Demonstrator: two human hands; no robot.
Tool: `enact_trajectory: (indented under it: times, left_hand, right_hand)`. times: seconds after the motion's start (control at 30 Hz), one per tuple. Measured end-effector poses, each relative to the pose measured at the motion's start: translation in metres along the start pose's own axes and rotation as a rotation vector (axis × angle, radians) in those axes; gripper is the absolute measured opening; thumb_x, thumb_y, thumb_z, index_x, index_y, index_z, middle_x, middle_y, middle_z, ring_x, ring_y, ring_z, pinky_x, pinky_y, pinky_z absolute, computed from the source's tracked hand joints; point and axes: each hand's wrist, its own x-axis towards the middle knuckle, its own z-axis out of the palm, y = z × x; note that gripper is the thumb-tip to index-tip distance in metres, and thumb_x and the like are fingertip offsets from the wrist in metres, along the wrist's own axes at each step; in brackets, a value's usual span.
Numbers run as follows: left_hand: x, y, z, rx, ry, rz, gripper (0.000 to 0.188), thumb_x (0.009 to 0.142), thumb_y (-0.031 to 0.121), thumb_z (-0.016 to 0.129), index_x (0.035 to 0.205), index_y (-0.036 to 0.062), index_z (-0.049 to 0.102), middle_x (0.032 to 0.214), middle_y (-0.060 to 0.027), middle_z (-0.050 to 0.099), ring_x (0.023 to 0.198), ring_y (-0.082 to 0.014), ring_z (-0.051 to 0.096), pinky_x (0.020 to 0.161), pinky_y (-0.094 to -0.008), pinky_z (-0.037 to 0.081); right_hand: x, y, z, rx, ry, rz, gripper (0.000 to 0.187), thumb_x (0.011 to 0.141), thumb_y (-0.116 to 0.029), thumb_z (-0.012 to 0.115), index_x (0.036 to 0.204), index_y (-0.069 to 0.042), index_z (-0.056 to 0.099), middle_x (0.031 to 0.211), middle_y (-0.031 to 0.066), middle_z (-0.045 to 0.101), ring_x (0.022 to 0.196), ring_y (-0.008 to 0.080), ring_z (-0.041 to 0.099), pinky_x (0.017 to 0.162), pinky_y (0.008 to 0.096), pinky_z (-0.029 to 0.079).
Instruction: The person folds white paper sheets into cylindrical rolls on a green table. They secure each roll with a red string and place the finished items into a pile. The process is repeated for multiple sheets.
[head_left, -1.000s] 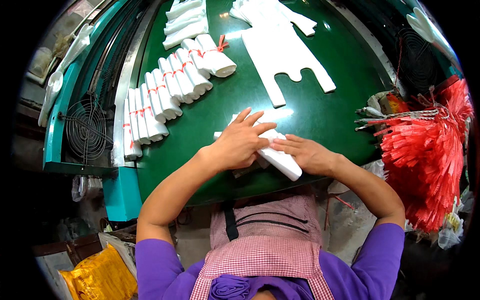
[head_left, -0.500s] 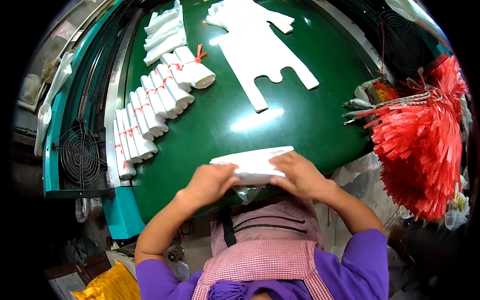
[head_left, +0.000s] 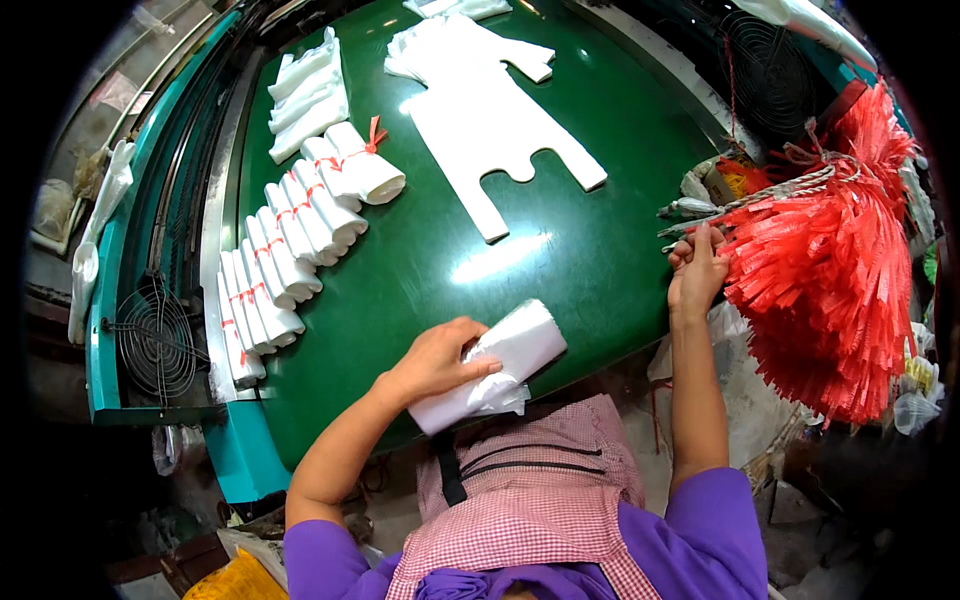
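At the near edge of the green table, my left hand is closed round a rolled bundle of white plastic bags. The bundle lies tilted, its far end up to the right, and a loose flap of film sticks out on the near side. My right hand is raised off to the right, against the left edge of a hanging bunch of red plastic strips. Its fingers are curled and pinched together; what they hold, if anything, cannot be made out.
A row of white bag rolls tied with red strips runs along the left of the green table. Flat white bags with handle cut-outs lie at the far middle. Folded white bags lie far left. A teal metal frame borders the left.
My right hand has let go of the white roll and moved right and up to the red strips. My left hand keeps the roll, now turned to a slant. The whole view has shifted slightly.
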Motion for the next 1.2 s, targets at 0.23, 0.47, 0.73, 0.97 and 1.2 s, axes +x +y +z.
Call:
enact_trajectory:
  times: [0.23,0.47,0.73,0.97,1.2]
  left_hand:
    - [-0.055,0.009,0.022,-0.278,0.145,-0.120,0.029,0.088,0.020,0.065,0.107,-0.0002,0.055,0.094,-0.0147,0.063,0.085,-0.0287,0.064,0.076,-0.0363,0.050]
    - [-0.097,-0.019,0.028,-1.453,0.264,-0.135,0.042,0.086,0.021,0.071,0.118,-0.0016,0.056,0.106,-0.0073,0.066,0.090,-0.0131,0.065,0.083,-0.0287,0.053]
    - [-0.077,-0.019,-0.018,-1.045,0.369,-0.016,0.039,0.084,0.016,0.072,0.115,-0.0031,0.059,0.103,-0.0074,0.067,0.088,-0.0126,0.063,0.079,-0.0289,0.052]
    - [-0.029,-0.019,0.004,-0.017,0.089,0.074,0.037,0.078,0.008,0.067,0.115,0.0050,0.064,0.094,-0.0116,0.067,0.080,-0.0282,0.062,0.076,-0.0384,0.050]
    - [-0.047,-0.013,0.023,-0.409,0.480,0.199,0.028,0.084,0.007,0.069,0.111,0.0002,0.066,0.084,-0.0072,0.064,0.074,-0.0132,0.059,0.065,-0.0250,0.047]
  right_hand:
    - [0.029,0.014,0.024,-0.062,-0.002,-0.101,0.018,0.094,-0.020,0.061,0.082,-0.009,0.055,0.066,-0.0039,0.051,0.050,0.0045,0.042,0.042,0.0198,0.033]
    - [-0.157,0.042,0.067,-0.789,-1.524,-0.015,0.018,0.087,-0.018,0.057,0.094,-0.003,0.064,0.086,0.0218,0.066,0.084,0.0379,0.065,0.073,0.0470,0.052]
    - [-0.170,-0.018,0.025,-1.000,-1.883,-0.127,0.011,0.084,-0.013,0.062,0.089,-0.004,0.064,0.100,0.0128,0.064,0.093,0.0319,0.061,0.076,0.0446,0.051]
    - [-0.170,-0.035,0.085,-0.556,-1.704,0.373,0.014,0.092,-0.011,0.059,0.096,0.000,0.065,0.102,0.0098,0.066,0.094,0.0195,0.062,0.082,0.0329,0.050]
    - [-0.156,0.016,0.072,-0.470,-1.391,0.738,0.022,0.087,-0.003,0.053,0.106,0.002,0.063,0.087,0.0067,0.063,0.077,0.0170,0.061,0.070,0.0293,0.051]
